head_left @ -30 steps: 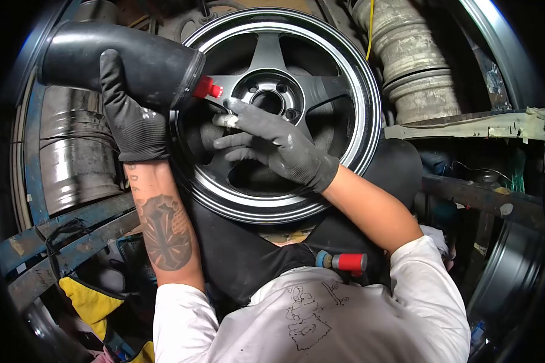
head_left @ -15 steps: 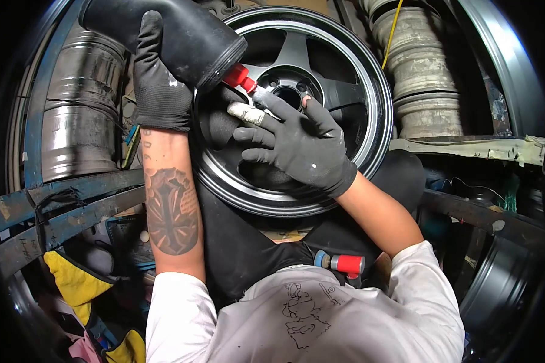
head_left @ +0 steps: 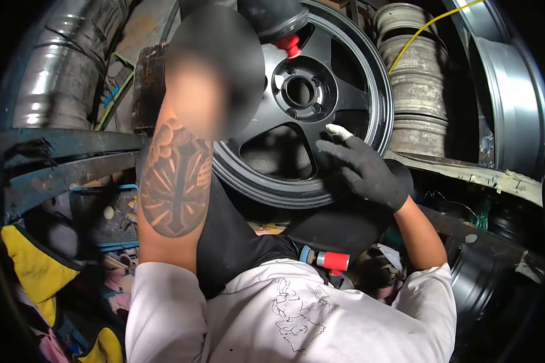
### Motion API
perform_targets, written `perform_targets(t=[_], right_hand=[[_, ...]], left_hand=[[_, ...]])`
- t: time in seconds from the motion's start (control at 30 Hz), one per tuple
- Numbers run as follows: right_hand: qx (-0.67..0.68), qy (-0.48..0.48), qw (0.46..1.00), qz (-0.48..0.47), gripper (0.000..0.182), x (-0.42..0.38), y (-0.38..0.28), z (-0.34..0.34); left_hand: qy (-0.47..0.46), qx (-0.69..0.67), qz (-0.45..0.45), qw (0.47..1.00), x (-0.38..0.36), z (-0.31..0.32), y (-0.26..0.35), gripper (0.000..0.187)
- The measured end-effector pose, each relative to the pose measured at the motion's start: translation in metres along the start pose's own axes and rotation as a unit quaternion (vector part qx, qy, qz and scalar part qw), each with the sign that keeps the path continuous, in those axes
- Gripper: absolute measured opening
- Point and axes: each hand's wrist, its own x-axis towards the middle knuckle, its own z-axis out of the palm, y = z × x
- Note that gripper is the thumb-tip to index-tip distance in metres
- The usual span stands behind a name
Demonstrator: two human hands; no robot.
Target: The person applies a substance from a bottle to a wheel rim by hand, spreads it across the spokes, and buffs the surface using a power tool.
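Observation:
A black five-spoke wheel (head_left: 345, 72) stands on my lap, its face toward me. My right hand (head_left: 363, 169), in a black glove, rests spread on the lower right spoke near the rim, with a white dab on the index fingertip (head_left: 336, 130). My tattooed left forearm (head_left: 175, 181) is raised in front of the wheel's left side. The left hand itself is hidden behind a blurred patch. It holds a black squeeze bottle (head_left: 269, 15) up at the top edge. The bottle's red nozzle (head_left: 290, 43) points down at the wheel just above the hub (head_left: 300, 91).
Bare metal rims are stacked behind on the right (head_left: 415, 91) and on the left (head_left: 60, 66). Blue-painted steel bars (head_left: 60, 160) cross at the left. A small red-and-blue tool (head_left: 327, 260) lies on my lap. Yellow cloth (head_left: 30, 266) sits lower left, and a dark rim (head_left: 496, 284) lower right.
My left arm has lifted the bottle up and away from my right fingers. My right hand slid from the hub down to the lower right spoke. The view tilted, so the wheel sits higher.

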Motion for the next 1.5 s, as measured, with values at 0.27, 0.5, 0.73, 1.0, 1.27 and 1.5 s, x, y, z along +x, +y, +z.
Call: perform_targets(t=[0.27,0.5,0.73,1.0,1.27,1.5], right_hand=[[-0.423,-0.047,0.899,-0.098,0.075,0.028,0.014,0.0],[-0.444,-0.095,0.882,-0.124,0.07,0.047,0.007,-0.032],[-0.372,-0.246,0.89,-0.101,0.059,0.068,0.008,-0.021],[-0.36,-0.213,0.904,-0.086,0.053,0.077,0.003,-0.024],[-0.416,-0.365,0.832,-0.047,0.052,0.063,-0.009,-0.018],[-0.366,-0.348,0.862,-0.05,0.049,0.056,-0.011,-0.008]], left_hand=[[-0.018,0.01,-0.013,1.0,-0.008,-0.017,0.015,0.066],[-0.044,-0.007,-0.082,0.996,-0.005,-0.024,0.019,0.065],[0.049,-0.031,0.048,0.997,0.013,0.001,-0.021,0.064],[0.01,0.029,0.054,0.998,-0.022,-0.008,-0.002,0.06],[-0.006,0.059,0.06,0.996,-0.033,-0.012,0.0,0.057],[-0.01,0.075,0.067,0.995,-0.036,-0.015,-0.001,0.053]])
